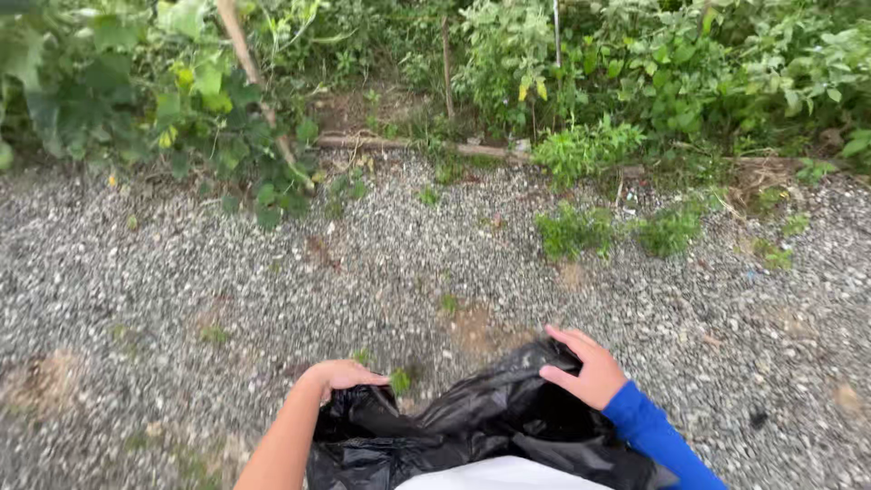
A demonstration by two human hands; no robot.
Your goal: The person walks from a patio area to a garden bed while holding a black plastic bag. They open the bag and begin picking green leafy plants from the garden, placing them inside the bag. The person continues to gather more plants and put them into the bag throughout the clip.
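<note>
Fingers of the left hand point(340, 374) were curled over and closed on the rim of a black plastic bin bag point(472, 426), pinching the film. The right hand point(585, 370), in a blue sleeve point(658, 440), gripped the opposite edge, thumb under and fingers pressed together on top. The bag hung between the two hands, low in front of the person, its mouth held apart. Beneath lay a gravel path point(181, 272), with small weeds point(572, 231) near the leafy bushes point(689, 63) behind it.

One head-worn camera looks down and forward, close over the hands, across gravel ground point(181, 272) toward bushes point(635, 63)
</note>
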